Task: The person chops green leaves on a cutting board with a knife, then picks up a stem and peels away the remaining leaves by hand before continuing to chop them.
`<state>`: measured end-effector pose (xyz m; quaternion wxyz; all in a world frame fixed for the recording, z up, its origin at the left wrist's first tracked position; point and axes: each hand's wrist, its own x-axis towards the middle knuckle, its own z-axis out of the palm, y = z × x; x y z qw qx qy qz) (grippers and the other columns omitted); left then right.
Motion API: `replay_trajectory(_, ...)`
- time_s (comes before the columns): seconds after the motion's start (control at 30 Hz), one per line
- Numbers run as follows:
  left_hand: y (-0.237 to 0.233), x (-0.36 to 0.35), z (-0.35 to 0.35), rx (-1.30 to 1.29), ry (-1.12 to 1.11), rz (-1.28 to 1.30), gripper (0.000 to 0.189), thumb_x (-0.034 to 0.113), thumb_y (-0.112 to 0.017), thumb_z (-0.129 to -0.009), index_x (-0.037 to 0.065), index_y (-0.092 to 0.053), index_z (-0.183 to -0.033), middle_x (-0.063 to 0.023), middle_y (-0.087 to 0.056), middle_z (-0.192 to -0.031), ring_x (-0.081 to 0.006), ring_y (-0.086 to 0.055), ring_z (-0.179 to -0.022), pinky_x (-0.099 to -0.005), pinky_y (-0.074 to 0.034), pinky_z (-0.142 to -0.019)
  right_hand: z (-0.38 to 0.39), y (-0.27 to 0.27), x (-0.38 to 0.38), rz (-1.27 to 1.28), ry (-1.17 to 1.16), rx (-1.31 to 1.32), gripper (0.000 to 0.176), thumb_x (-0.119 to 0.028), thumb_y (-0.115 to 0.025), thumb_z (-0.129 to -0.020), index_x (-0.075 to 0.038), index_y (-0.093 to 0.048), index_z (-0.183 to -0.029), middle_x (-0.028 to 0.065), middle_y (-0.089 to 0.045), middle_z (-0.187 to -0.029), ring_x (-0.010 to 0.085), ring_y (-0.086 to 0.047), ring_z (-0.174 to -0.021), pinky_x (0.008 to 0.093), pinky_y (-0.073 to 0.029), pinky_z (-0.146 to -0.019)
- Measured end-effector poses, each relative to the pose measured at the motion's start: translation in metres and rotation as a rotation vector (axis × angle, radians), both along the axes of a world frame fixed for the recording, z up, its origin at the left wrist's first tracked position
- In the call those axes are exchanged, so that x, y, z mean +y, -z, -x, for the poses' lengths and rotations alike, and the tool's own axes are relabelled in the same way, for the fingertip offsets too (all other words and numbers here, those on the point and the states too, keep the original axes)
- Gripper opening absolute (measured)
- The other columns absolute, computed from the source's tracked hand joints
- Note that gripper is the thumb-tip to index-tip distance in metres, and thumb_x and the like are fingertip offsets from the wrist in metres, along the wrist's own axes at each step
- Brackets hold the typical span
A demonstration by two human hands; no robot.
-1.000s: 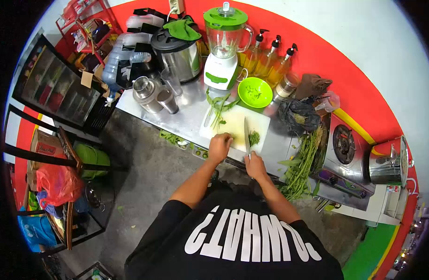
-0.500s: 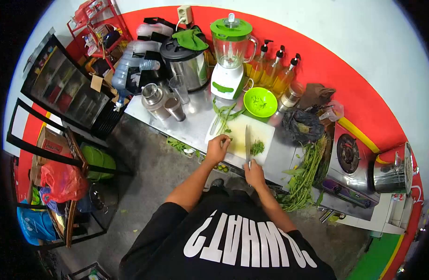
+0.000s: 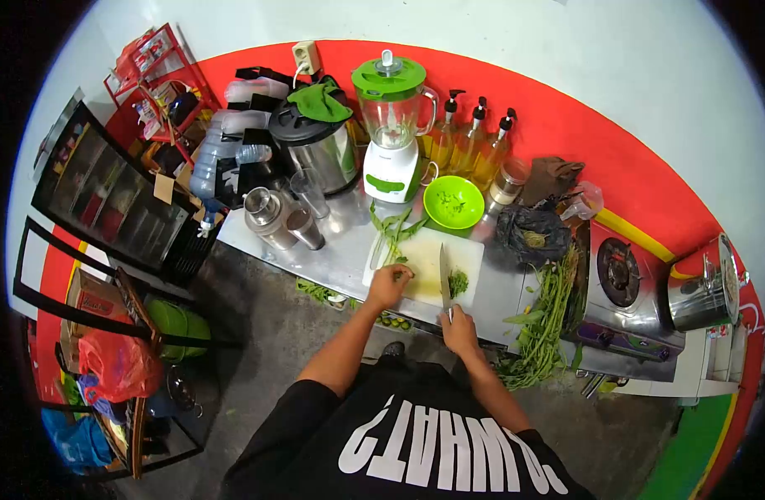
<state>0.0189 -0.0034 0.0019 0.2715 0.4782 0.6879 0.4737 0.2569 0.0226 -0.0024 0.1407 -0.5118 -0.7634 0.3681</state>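
My right hand (image 3: 460, 331) is closed round the handle of a knife (image 3: 445, 275), whose blade points away from me over the white cutting board (image 3: 474, 260). Chopped greens (image 3: 458, 283) lie just right of the blade. At the board's left front, my left hand (image 3: 388, 285) has its fingers pressed together; what they hold, if anything, is too small to name. Long green stems with leaves (image 3: 392, 231) rest on the board's left part, beyond that hand. Behind the board stands a bright green bowl (image 3: 454, 218) with some cut greens inside.
A blender (image 3: 391, 158) and pump bottles (image 3: 470, 148) stand at the back. Metal cups (image 3: 304, 228) are on the left. To the right are a black plastic bag (image 3: 532, 236), a heap of leafy stems (image 3: 546, 325), a stove (image 3: 618, 275) and a steel pot (image 3: 705, 292).
The view has shifted, so the counter appears lower in the picture. My left hand has turned slightly, its fingertips now further from the leafy stems. The knife remains in my right hand.
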Motion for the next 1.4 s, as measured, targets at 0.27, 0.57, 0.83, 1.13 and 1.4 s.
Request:
replay_trajectory(0.27, 0.014, 0.005, -0.032, 0.398, 0.147, -0.077, 0.019, 0.01, -0.076, -0.08, 0.008, -0.077, -0.1, -0.0114, -0.064, -0.104, -0.0327, -0.058, -0.103, -0.0431, -0.047, -0.089, 0.011, -0.024, -0.019, 0.013, 0.094, -0.121, 0.034, -0.031, -0.056, -0.099, 0.001, -0.057, -0.11, 0.0318, -0.067, -0.085, 0.053, -0.064, -0.084, 0.0589, -0.05, -0.073)
replay_trajectory(0.57, 0.025, 0.0, -0.02, 0.483, 0.241, -0.279, 0.023, 0.011, -0.074, -0.084, 0.009, -0.067, -0.106, -0.0084, -0.061, -0.106, -0.0319, -0.055, -0.109, -0.0439, -0.042, -0.091, 0.007, -0.018, -0.021, -0.008, 0.024, -0.259, 0.038, -0.035, -0.05, -0.101, 0.001, -0.057, -0.11, 0.0284, -0.068, -0.084, 0.0513, -0.065, -0.081, 0.0591, -0.051, -0.076)
replay_trajectory(0.83, 0.023, 0.001, -0.024, 0.485, 0.237, -0.217, 0.019, 0.011, -0.071, -0.086, 0.006, -0.068, -0.104, -0.0098, -0.061, -0.103, -0.0326, -0.055, -0.101, -0.0443, -0.042, -0.087, 0.027, -0.025, -0.019, -0.027, 0.101, -0.245, 0.038, -0.034, -0.055, -0.099, 0.003, -0.063, -0.098, 0.0299, -0.067, -0.084, 0.0496, -0.065, -0.078, 0.0574, -0.051, -0.073)
replay_trajectory(1.13, 0.028, -0.004, -0.022, 0.575, 0.296, -0.263, 0.018, 0.011, -0.07, -0.084, 0.008, -0.071, -0.102, -0.0075, -0.06, -0.102, -0.0303, -0.054, -0.101, -0.0431, -0.043, -0.085, 0.054, -0.018, -0.033, 0.037, 0.085, -0.416, 0.037, -0.032, -0.049, -0.102, 0.003, -0.055, -0.112, 0.0276, -0.07, -0.087, 0.048, -0.069, -0.083, 0.0584, -0.053, -0.076)
replay_trajectory(1.4, 0.027, 0.0, -0.024, 0.542, 0.274, -0.225, 0.019, 0.017, -0.07, -0.086, 0.007, -0.066, -0.101, -0.01, -0.06, -0.102, -0.0326, -0.053, -0.099, -0.0442, -0.043, -0.085, 0.065, -0.03, -0.015, 0.008, 0.056, -0.37, 0.034, -0.027, -0.047, -0.103, 0.006, -0.051, -0.114, 0.0301, -0.07, -0.089, 0.0491, -0.069, -0.086, 0.0582, -0.053, -0.079)
